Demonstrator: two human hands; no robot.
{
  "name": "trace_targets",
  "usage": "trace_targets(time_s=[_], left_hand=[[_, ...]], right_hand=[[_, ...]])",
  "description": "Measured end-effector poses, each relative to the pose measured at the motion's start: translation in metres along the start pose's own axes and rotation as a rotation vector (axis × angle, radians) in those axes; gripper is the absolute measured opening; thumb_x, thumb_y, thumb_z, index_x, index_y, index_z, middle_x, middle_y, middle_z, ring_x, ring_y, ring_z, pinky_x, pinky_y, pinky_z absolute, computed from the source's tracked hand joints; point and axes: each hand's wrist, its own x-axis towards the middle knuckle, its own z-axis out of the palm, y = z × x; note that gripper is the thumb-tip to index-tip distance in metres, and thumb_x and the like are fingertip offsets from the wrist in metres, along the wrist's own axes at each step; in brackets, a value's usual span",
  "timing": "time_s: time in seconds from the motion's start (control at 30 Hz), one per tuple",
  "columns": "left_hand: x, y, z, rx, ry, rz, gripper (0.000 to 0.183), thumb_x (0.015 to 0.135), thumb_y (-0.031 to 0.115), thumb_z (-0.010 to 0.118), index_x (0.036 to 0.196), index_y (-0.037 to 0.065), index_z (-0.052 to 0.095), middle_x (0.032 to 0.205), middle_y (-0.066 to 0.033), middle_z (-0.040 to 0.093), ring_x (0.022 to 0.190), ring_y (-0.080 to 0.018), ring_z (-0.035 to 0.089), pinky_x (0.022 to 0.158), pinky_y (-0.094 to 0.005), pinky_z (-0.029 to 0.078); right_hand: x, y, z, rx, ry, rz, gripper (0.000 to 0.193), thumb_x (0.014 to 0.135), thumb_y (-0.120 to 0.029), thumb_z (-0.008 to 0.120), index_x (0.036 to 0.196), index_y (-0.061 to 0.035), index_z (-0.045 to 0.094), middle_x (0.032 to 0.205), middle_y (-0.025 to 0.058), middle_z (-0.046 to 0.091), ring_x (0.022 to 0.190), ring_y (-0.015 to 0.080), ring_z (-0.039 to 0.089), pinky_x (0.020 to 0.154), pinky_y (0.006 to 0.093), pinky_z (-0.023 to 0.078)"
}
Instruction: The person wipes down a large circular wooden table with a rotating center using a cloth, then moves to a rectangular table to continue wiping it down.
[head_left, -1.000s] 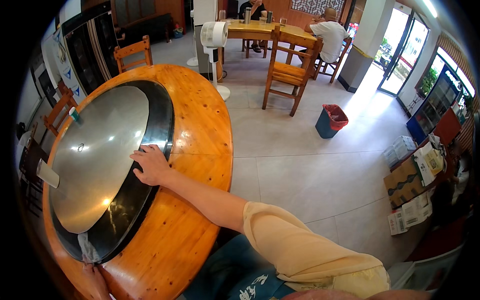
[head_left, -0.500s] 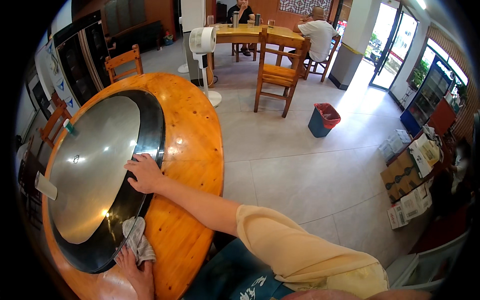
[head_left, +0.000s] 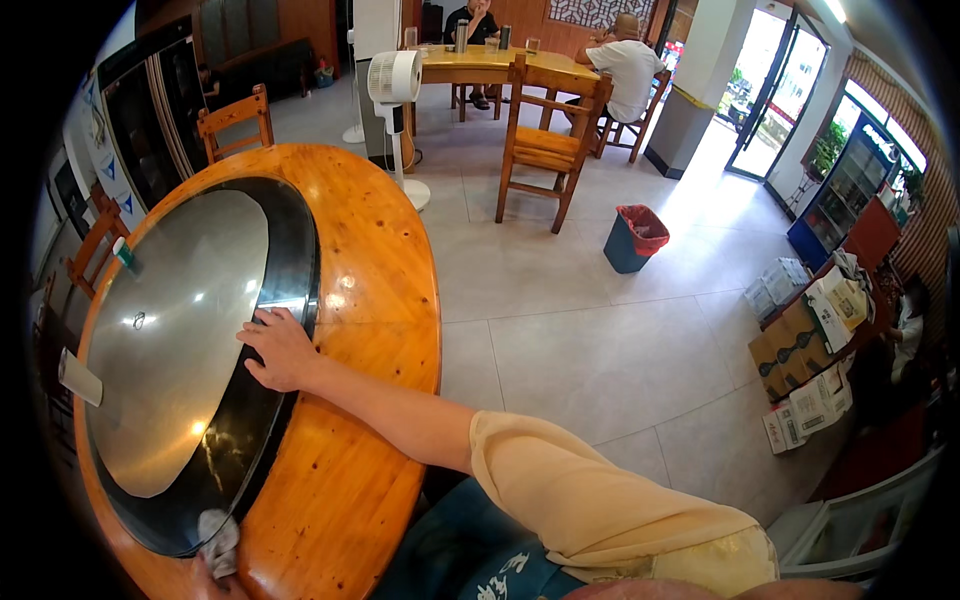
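A large round turntable with a shiny grey top and a wide black rim lies on a round wooden table. My right hand rests palm down on the right side of the black rim, fingers spread, holding nothing. At the near edge of the rim, a crumpled grey cloth is pinched in my left hand. The lower picture edge cuts off most of that hand. The cloth touches the rim's outer edge and the wood beside it.
On the table's left stand a white cup-like container and a small green-and-white bottle. Wooden chairs, a white fan and a lined bin stand beyond. Two people sit at a far table. Cardboard boxes lie right.
My left hand and the cloth have slid nearer and to the left along the rim's edge. My right hand stays on the rim. The view has shifted slightly.
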Motion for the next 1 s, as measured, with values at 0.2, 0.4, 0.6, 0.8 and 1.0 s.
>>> trace_targets(time_s=[0.2,0.4,0.6,0.8,1.0], left_hand=[[0.061,-0.139,-0.003,0.240,0.228,-0.195,0.048,0.089,0.025,0.053,0.130,0.002,0.049,0.127,-0.0250,0.052,0.115,-0.0420,0.049,0.096,-0.0489,0.038],[0.148,-0.244,0.010,0.369,0.341,-0.339,0.046,0.088,0.021,0.052,0.130,0.002,0.048,0.127,-0.0250,0.052,0.112,-0.0427,0.051,0.092,-0.0487,0.041],[0.195,-0.316,0.016,0.377,0.416,-0.330,0.045,0.088,0.017,0.050,0.130,0.001,0.046,0.127,-0.0250,0.051,0.109,-0.0434,0.053,0.089,-0.0485,0.044],[0.174,-0.182,0.053,0.290,0.246,-0.174,0.052,0.086,0.015,0.051,0.136,0.008,0.041,0.126,-0.0223,0.053,0.108,-0.0429,0.054,0.088,-0.0478,0.043],[0.132,-0.012,0.097,0.157,0.297,0.402,0.066,0.071,-0.007,0.047,0.137,0.000,0.038,0.125,-0.0283,0.051,0.114,-0.0408,0.050,0.100,-0.0453,0.031]], right_hand=[[0.003,-0.002,-0.001,-0.002,-0.037,0.023,0.041,0.078,-0.027,0.063,0.113,-0.0053,0.061,0.121,0.0105,0.058,0.120,0.0285,0.045,0.104,0.0431,0.029],[0.002,-0.002,-0.005,-0.002,-0.080,0.051,0.042,0.080,-0.027,0.061,0.116,-0.0056,0.059,0.125,0.0114,0.057,0.123,0.0295,0.043,0.106,0.0442,0.027],[0.008,-0.021,-0.002,0.031,-0.108,0.038,0.043,0.081,-0.027,0.060,0.118,-0.0059,0.058,0.125,0.0113,0.057,0.124,0.0299,0.042,0.106,0.0443,0.027],[-0.001,-0.005,-0.015,-0.013,-0.105,0.077,0.043,0.081,-0.028,0.059,0.117,-0.0059,0.059,0.125,0.0113,0.057,0.124,0.0294,0.043,0.106,0.0438,0.027],[0.003,-0.001,-0.009,-0.007,-0.043,0.024,0.041,0.078,-0.026,0.060,0.113,-0.0056,0.061,0.119,0.0081,0.059,0.120,0.0271,0.045,0.103,0.0421,0.030]])
